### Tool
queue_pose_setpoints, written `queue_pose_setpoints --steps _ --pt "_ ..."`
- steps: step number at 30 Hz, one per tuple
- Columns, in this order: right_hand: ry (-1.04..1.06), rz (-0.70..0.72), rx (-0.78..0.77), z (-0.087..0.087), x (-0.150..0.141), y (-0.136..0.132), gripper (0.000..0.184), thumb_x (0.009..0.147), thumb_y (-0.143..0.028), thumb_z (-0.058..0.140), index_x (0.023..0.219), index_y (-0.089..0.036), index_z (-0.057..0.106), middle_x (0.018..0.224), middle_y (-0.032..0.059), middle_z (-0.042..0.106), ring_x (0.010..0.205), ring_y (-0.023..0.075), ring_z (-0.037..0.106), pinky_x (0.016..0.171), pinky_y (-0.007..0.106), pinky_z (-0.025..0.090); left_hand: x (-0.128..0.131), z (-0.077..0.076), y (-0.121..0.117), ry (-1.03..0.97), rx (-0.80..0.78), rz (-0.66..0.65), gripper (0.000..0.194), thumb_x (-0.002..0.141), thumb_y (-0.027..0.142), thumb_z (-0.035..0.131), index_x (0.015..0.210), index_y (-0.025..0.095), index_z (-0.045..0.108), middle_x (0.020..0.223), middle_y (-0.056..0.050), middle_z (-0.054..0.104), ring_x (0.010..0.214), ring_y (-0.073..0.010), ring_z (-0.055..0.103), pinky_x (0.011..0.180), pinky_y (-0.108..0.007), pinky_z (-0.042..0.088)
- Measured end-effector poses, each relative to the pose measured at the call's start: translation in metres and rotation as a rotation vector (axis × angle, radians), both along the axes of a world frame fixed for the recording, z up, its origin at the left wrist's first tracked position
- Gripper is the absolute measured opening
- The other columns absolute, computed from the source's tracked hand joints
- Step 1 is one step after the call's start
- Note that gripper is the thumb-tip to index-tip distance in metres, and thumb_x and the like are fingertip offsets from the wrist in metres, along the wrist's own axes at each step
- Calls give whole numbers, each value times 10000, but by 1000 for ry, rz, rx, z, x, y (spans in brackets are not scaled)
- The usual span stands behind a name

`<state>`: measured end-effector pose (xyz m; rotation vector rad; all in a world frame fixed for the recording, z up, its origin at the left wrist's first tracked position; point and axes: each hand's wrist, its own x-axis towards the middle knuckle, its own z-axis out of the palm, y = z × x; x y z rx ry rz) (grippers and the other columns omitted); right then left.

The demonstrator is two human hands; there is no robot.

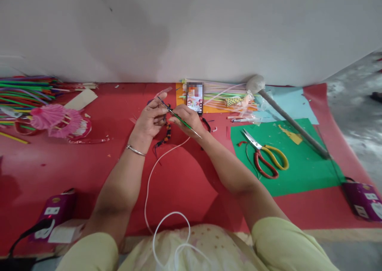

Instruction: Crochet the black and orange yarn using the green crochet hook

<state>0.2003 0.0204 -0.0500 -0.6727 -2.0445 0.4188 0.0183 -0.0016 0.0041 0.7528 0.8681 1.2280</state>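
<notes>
My left hand [151,119] and my right hand [188,121] meet over the red mat, both with fingers closed. My right hand pinches a thin green stick [181,122] that slants up-left to down-right. My left hand pinches the top of a dark woven band with orange and red beads [167,135], which hangs below the fingers. A silver bangle [135,150] circles my left wrist. Just beyond my hands a phone [195,97] stands with its screen lit.
Scissors [267,154] with red and yellow handles lie on green paper [301,171] at right. A grey-handled tool [286,116] crosses blue paper. Coloured sticks [24,90] and pink paper umbrellas [55,119] sit at left. A white cable [149,191] runs toward me. Purple boxes [55,213] flank both sides.
</notes>
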Motion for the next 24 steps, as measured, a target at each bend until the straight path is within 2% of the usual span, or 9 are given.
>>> queue_pose_setpoints --steps 3,7,10,13,16,20,24 --pt "11 17 -10 7 4 0 457 1056 -600 477 1083 -192 681 1023 121 691 944 202 660 880 339 538 2 -1 0 39 20 37 603 648 87 823 1219 269 759 538 127 445 386 -6 213 399 -186 169" --pt "66 -29 -64 15 5 -4 375 1091 -501 471 977 -207 675 889 65 661 854 178 638 833 316 518 16 -1 -3 184 151 252 645 652 101 860 1261 280 742 630 85 596 446 -26 341 442 -194 230" --pt "70 -129 -52 13 -1 -9 370 1099 -481 455 954 -212 664 875 65 646 833 185 618 804 317 509 27 0 -6 248 182 348 627 691 111 841 1281 293 730 656 74 613 479 -47 379 468 -205 276" --pt "34 -201 11 4 -6 -11 375 1098 -500 441 1015 -210 664 936 87 657 862 197 618 804 319 514 28 1 -8 151 95 263 603 727 122 804 1293 312 722 567 103 489 427 -47 274 429 -218 227" --pt "12 -139 73 -2 -4 -7 427 1079 -563 437 1085 -206 670 1019 109 680 926 205 648 858 327 540 19 0 -5 17 40 109 600 720 109 793 1282 311 732 524 123 388 393 -32 207 401 -207 194" --pt "31 41 126 0 7 4 446 1050 -574 498 1185 -188 677 1102 128 710 1020 209 696 927 339 568 0 -3 1 -50 39 -2 542 659 75 804 1166 266 781 546 117 447 392 -9 202 391 -179 178" --pt "7 146 133 6 17 10 366 1051 -472 571 1254 -188 685 1137 124 736 1063 204 722 946 326 572 -9 -2 5 18 -5 -9 527 600 27 797 1084 236 802 577 103 527 394 -1 231 393 -175 164"
